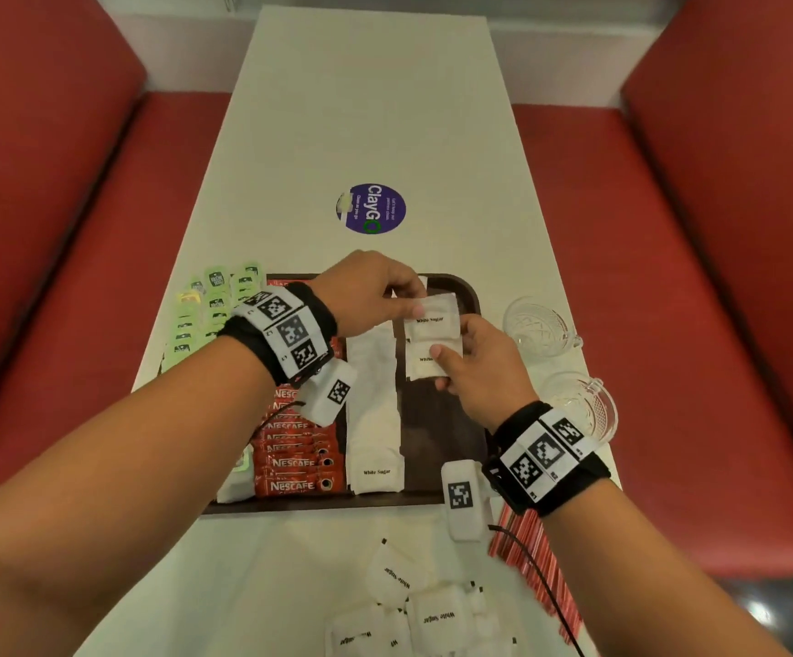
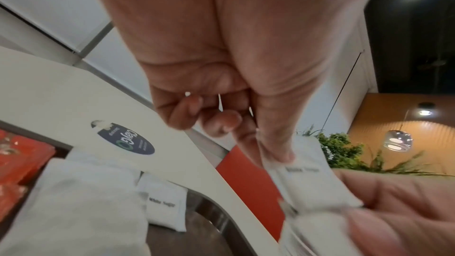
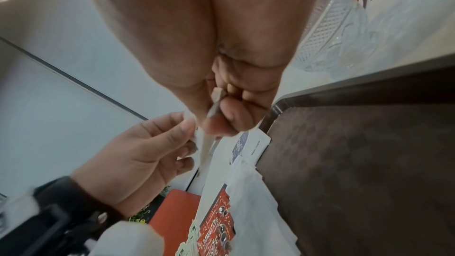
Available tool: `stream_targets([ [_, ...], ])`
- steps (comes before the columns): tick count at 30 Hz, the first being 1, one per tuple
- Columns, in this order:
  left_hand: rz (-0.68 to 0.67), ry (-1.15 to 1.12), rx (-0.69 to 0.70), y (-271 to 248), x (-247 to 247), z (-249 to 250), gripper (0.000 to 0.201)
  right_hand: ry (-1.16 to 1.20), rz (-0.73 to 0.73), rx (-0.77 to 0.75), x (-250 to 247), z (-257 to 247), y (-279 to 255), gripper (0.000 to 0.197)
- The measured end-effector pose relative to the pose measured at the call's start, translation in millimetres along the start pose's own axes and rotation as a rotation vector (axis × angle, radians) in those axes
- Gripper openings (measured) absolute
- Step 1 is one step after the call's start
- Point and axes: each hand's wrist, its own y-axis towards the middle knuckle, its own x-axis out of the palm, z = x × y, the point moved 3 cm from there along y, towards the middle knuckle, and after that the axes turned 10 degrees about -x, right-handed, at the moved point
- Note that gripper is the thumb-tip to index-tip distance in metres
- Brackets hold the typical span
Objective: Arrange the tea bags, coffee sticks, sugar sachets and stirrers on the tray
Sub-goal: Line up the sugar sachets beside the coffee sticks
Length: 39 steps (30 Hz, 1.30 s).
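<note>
Red booth benches (image 1: 72, 192) flank a long white surface (image 1: 366, 111) with a round purple sticker (image 1: 371, 209) at mid-length. Brown tray (image 1: 472, 301) sits at the near end. On the tray: a red column of coffee sticks (image 1: 295, 462), beside it a white column of sugar sachets (image 1: 375, 410), one sachet leaning at the far rim; the right-hand strip of tray floor is bare. Green tea bags (image 1: 204, 310) lie on the surface just left of the tray, some apparently overlapping its left edge. Loose sugar sachets (image 1: 413, 609) are heaped on the surface in front of the tray; red stirrers (image 1: 534, 557) lie beside them, partly under the right wrist. Two cut-glass cups (image 1: 539, 324) stand just right of the tray.

Left hand (image 1: 366, 291) pinches the far sachet of a held pair (image 1: 432, 336) between thumb and fingertips; right hand (image 1: 484, 367) pinches the near one, thumb on top. Both sachets are above the tray's bare strip, not resting on it.

Handling judgement: the sachets look very light, soft paper pillows with loose fill that shifts, so they sag and fan out when held by one end. They stack poorly and slide over one another. Best hold seems a light pinch at the flat sealed edge or across the middle; a hard squeeze risks bursting a seam. Lay them flat, overlapped like the finished column.
</note>
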Motion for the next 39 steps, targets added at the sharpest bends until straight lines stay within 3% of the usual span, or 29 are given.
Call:
stream_targets([
  [4,0.222,0.037,-0.101,30,-15,-14,0.013,-0.041,-0.008,-0.024,-3,1,-3,0.023],
  [10,0.040,0.279,-0.183,67,14,-27,0.022,0.028,-0.032,-0.004,-11,1,-14,0.014],
  [15,0.009,0.391,-0.269,82,28,-34,0.020,0.046,-0.003,0.005,-20,3,-16,0.008],
  [22,0.050,0.404,-0.321,88,30,-39,0.021,0.006,-0.067,0.000,-22,5,-15,0.031],
  [25,0.112,0.385,-0.295,84,23,-32,0.027,0.040,-0.063,-0.014,-22,2,-11,0.029],
  [28,0.191,0.181,-0.181,63,7,-10,0.026,0.024,-0.045,-0.038,-24,-4,-4,0.025],
  [30,0.138,0.001,-0.106,36,1,9,0.031,0.020,-0.019,-0.046,-25,-4,-2,0.024],
  [32,-0.005,-0.094,-0.067,8,6,21,0.028,0.027,0.001,-0.043,-24,-2,-3,0.025],
  [35,-0.150,-0.035,-0.023,-12,19,23,0.021,0.057,0.006,-0.047,-21,2,-4,0.027],
  [39,-0.012,-0.013,-0.041,-4,18,15,0.009,0.007,0.001,-0.086,-17,2,-3,0.035],
])
